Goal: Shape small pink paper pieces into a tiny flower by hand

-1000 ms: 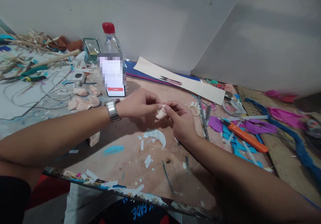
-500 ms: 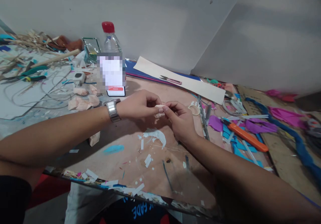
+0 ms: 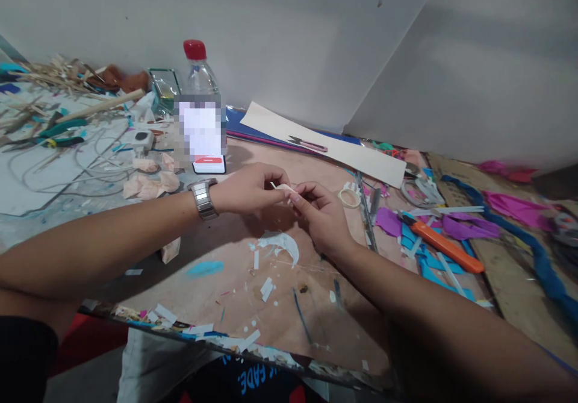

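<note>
Above the middle of the table, both my hands meet at the fingertips. Between them is a small pale peach piece [image 3: 285, 187], which looks like folded crepe paper. My left hand [image 3: 248, 190], with a metal watch [image 3: 205, 199] at its wrist, pinches it from the left. From the right, the thumb and fingers of my right hand [image 3: 326, 216] close on its other end. The fingers cover much of the piece. Crumpled peach paper pieces [image 3: 151, 185] lie left of my hands. A cream ring [image 3: 349, 197] lies to the right of my right hand.
Behind my hands stand a phone [image 3: 209, 163] and a red-capped bottle [image 3: 195, 50]. Thread snips [image 3: 308, 144] rest on a cream strip [image 3: 347, 157]. At right lies an orange cutter [image 3: 447, 246] among coloured scraps; at left, green-handled pliers [image 3: 63, 128]. Paper bits line the table's front edge [image 3: 217, 346].
The peach piece has turned between my fingertips, and a thin pale end now sticks up by my left fingers. My hands have shifted only slightly.
</note>
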A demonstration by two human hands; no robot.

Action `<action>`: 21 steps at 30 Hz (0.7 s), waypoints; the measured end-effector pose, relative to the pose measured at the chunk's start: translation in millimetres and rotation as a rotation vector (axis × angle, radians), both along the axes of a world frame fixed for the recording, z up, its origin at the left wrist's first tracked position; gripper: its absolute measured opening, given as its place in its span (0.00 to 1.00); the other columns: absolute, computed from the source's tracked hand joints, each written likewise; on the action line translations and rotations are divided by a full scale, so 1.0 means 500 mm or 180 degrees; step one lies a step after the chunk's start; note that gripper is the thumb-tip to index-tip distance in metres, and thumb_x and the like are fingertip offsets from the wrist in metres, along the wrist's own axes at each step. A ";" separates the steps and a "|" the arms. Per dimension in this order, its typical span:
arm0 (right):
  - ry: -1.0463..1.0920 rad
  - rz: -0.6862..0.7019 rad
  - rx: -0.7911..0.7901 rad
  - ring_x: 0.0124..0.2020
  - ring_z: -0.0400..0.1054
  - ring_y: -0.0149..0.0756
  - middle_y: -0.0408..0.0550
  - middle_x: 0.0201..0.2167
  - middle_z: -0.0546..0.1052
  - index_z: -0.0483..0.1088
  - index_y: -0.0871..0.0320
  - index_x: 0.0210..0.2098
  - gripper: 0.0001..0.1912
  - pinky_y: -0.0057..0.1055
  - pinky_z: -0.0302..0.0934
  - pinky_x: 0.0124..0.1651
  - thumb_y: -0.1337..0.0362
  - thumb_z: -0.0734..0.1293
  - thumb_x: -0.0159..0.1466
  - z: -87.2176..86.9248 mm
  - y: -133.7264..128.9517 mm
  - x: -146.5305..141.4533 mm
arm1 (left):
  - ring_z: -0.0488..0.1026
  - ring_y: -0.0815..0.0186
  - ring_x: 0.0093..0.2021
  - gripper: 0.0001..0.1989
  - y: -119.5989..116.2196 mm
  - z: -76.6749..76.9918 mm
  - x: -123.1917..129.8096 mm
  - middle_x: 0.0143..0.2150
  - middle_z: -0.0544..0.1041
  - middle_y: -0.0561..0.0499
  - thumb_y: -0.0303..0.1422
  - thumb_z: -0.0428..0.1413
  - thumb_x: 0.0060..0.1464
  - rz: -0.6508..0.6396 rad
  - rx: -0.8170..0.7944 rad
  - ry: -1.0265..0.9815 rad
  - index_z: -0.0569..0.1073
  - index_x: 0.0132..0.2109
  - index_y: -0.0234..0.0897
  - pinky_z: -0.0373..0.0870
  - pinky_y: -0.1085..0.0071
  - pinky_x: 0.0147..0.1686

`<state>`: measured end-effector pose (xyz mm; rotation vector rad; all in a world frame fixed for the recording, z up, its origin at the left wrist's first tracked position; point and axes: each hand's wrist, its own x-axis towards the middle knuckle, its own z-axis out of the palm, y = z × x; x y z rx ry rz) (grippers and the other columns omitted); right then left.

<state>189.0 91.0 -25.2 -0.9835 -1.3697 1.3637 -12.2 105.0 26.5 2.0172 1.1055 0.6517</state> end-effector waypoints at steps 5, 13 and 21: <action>0.0000 0.0112 -0.0111 0.26 0.62 0.28 0.39 0.27 0.73 0.74 0.55 0.36 0.21 0.25 0.55 0.26 0.48 0.80 0.56 0.002 0.000 -0.001 | 0.72 0.69 0.29 0.11 -0.003 0.003 0.000 0.32 0.79 0.51 0.39 0.57 0.61 -0.0073 -0.0088 0.0030 0.76 0.39 0.34 0.63 0.76 0.27; 0.0066 -0.0028 -0.0044 0.26 0.63 0.27 0.39 0.28 0.73 0.74 0.55 0.36 0.18 0.25 0.57 0.28 0.50 0.79 0.57 0.001 0.000 -0.001 | 0.74 0.67 0.32 0.13 -0.001 0.002 -0.002 0.35 0.79 0.50 0.40 0.59 0.60 -0.0236 -0.0143 0.0016 0.77 0.42 0.34 0.64 0.74 0.29; 0.0096 -0.0139 0.0059 0.29 0.68 0.30 0.41 0.33 0.77 0.77 0.53 0.42 0.18 0.28 0.63 0.32 0.52 0.79 0.58 -0.003 0.005 0.000 | 0.74 0.66 0.32 0.14 -0.006 0.001 0.001 0.34 0.79 0.49 0.42 0.60 0.57 -0.0266 -0.0313 -0.0148 0.75 0.40 0.33 0.65 0.73 0.29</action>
